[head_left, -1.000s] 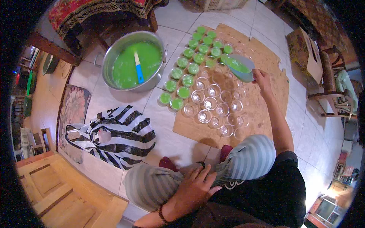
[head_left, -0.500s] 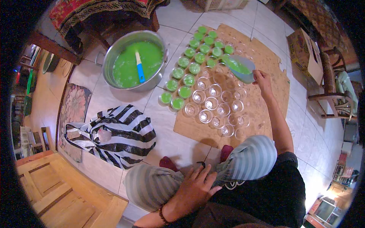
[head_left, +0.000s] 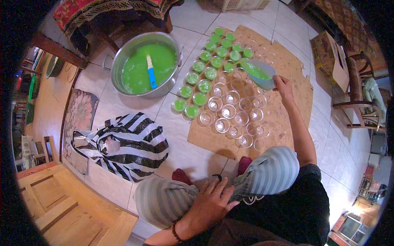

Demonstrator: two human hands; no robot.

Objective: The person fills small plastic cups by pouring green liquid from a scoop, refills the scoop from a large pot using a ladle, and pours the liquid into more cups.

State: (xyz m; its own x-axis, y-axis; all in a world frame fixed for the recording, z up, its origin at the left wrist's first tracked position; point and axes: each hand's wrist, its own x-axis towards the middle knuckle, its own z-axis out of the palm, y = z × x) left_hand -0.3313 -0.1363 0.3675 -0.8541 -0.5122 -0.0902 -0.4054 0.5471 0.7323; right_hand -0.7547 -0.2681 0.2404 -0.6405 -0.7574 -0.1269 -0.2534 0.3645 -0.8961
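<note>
My right hand (head_left: 283, 87) is closed around the handle end of a translucent plastic jug (head_left: 266, 83) with green liquid inside. The jug tips to the left, its lip over a clear plastic cup (head_left: 229, 66) that has green liquid in it. Rows of filled cups (head_left: 204, 85) stand to the left of the jug. Nearer to me are several clear cups without green liquid (head_left: 228, 111). My left hand (head_left: 211, 203) rests on my lap between the striped trouser legs, fingers spread, holding nothing.
A big metal pot (head_left: 116, 78) of green liquid stands at left, with a blue-handled utensil (head_left: 152, 78) in it. A zebra-striped plastic bag (head_left: 143, 139) lies closer. Cardboard (head_left: 293, 110) lies under many cups. A carton (head_left: 328, 59) and wooden chair (head_left: 356, 88) are at right.
The view has shifted very slightly. My right hand keeps the jug tilted over the same cup, and my left hand stays on my lap.
</note>
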